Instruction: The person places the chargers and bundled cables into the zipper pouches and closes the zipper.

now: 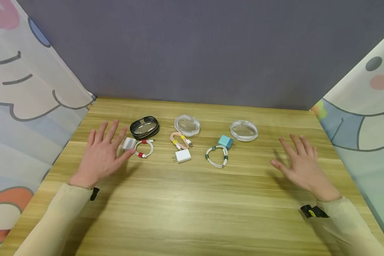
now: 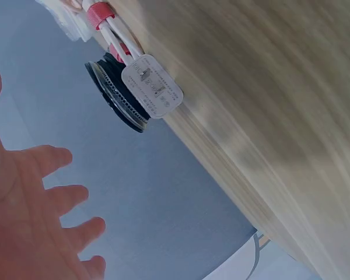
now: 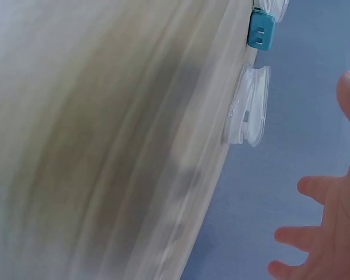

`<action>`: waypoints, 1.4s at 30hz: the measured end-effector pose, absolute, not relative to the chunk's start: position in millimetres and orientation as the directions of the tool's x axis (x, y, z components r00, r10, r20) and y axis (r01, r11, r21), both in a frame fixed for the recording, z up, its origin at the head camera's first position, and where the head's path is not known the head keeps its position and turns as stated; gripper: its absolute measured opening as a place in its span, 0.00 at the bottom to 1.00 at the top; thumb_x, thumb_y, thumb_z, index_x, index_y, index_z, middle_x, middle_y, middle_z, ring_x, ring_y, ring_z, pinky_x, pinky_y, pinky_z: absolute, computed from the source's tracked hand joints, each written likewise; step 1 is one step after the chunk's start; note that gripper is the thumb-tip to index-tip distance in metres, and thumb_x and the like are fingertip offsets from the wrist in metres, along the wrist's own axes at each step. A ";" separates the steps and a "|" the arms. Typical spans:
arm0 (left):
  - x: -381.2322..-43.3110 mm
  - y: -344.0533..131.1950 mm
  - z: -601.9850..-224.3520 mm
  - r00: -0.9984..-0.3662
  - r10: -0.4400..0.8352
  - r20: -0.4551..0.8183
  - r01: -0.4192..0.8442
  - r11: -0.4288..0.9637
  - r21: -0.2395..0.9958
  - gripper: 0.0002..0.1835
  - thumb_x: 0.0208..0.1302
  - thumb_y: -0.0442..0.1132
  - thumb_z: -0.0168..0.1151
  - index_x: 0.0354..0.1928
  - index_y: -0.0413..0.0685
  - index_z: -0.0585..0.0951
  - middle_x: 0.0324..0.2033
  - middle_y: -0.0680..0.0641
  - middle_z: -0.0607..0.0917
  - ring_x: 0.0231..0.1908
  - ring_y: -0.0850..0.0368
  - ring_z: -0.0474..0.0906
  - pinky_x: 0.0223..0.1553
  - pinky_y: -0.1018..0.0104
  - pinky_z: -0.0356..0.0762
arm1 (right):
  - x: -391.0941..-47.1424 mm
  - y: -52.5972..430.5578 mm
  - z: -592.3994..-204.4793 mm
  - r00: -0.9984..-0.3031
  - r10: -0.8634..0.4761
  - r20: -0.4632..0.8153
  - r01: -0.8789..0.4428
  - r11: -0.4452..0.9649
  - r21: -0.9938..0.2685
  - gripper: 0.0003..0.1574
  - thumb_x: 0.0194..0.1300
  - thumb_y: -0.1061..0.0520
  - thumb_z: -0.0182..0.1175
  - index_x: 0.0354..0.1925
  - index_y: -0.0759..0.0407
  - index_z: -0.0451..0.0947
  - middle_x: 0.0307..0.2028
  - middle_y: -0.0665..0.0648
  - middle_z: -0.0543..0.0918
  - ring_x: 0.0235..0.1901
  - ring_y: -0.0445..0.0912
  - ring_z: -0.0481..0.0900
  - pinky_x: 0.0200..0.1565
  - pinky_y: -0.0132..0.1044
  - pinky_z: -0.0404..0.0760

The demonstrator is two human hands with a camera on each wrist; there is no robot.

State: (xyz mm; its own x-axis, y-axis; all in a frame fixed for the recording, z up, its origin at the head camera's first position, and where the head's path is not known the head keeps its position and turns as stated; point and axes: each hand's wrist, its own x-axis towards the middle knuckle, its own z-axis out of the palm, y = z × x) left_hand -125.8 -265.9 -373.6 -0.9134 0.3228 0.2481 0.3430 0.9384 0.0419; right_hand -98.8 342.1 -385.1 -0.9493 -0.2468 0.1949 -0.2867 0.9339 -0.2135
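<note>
My left hand [image 1: 99,156] hovers over the table's left side, fingers spread, holding nothing. Its thumb overlaps a silver-white plug charger [image 1: 129,143] in the head view. Beside that charger lies a coiled white cable with red ties [image 1: 142,155], and behind it a black-rimmed oval case [image 1: 144,136]. In the middle are a peach cable with yellow ties [image 1: 183,137], a white plug charger [image 1: 183,155] and a clear oval case [image 1: 187,133]. Farther right lie a teal charger [image 1: 224,141], a white cable with green ties [image 1: 225,156] and another clear case [image 1: 243,138]. My right hand [image 1: 302,169], fingers spread, holds nothing.
The wooden table [image 1: 179,213] meets a grey panel [image 1: 192,53] at the back. Cartoon-printed curtains stand along the left [image 1: 25,99] and right [image 1: 371,142] sides. Dark straps show at both sleeve cuffs.
</note>
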 end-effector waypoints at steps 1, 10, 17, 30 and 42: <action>-126.3 -266.0 -373.0 -0.912 0.325 0.251 0.346 0.938 0.041 0.42 0.69 0.66 0.52 0.74 0.44 0.65 0.76 0.38 0.52 0.75 0.34 0.42 0.68 0.31 0.39 | -99.0 342.3 -385.5 -0.949 -0.248 0.193 -0.287 0.935 -0.210 0.51 0.68 0.35 0.58 0.77 0.57 0.54 0.73 0.75 0.51 0.72 0.74 0.40 0.61 0.79 0.33; -129.2 -263.8 -369.7 -0.882 0.344 0.321 0.379 0.924 0.050 0.36 0.67 0.60 0.59 0.65 0.39 0.75 0.70 0.36 0.68 0.68 0.34 0.60 0.65 0.35 0.57 | -100.3 345.9 -388.7 -0.934 -0.260 0.247 -0.314 0.925 -0.213 0.47 0.67 0.37 0.60 0.74 0.61 0.61 0.70 0.76 0.58 0.70 0.75 0.46 0.62 0.77 0.42; -131.4 -261.4 -369.2 -0.850 0.343 0.399 0.399 0.915 0.064 0.18 0.65 0.49 0.63 0.47 0.43 0.85 0.46 0.41 0.87 0.46 0.39 0.82 0.39 0.42 0.80 | -101.5 345.5 -390.8 -0.920 -0.272 0.282 -0.343 0.908 -0.242 0.44 0.68 0.41 0.62 0.70 0.66 0.64 0.66 0.78 0.63 0.66 0.75 0.54 0.67 0.67 0.49; -136.0 -263.0 -362.9 -0.870 0.307 0.385 0.392 0.905 0.164 0.10 0.66 0.43 0.63 0.44 0.48 0.86 0.43 0.45 0.87 0.33 0.44 0.83 0.26 0.46 0.78 | -104.4 325.0 -389.2 -0.907 -0.269 0.324 -0.369 0.878 -0.304 0.35 0.67 0.48 0.65 0.64 0.67 0.72 0.62 0.71 0.73 0.59 0.71 0.69 0.56 0.67 0.66; -178.9 -274.2 -372.3 -0.891 0.334 0.308 0.442 0.794 0.419 0.12 0.68 0.38 0.65 0.52 0.46 0.84 0.55 0.45 0.83 0.13 0.61 0.63 0.26 0.62 0.68 | -124.0 288.4 -387.5 -0.848 -0.336 0.410 -0.485 0.803 -0.346 0.30 0.64 0.56 0.68 0.60 0.67 0.75 0.58 0.68 0.78 0.58 0.66 0.74 0.57 0.63 0.71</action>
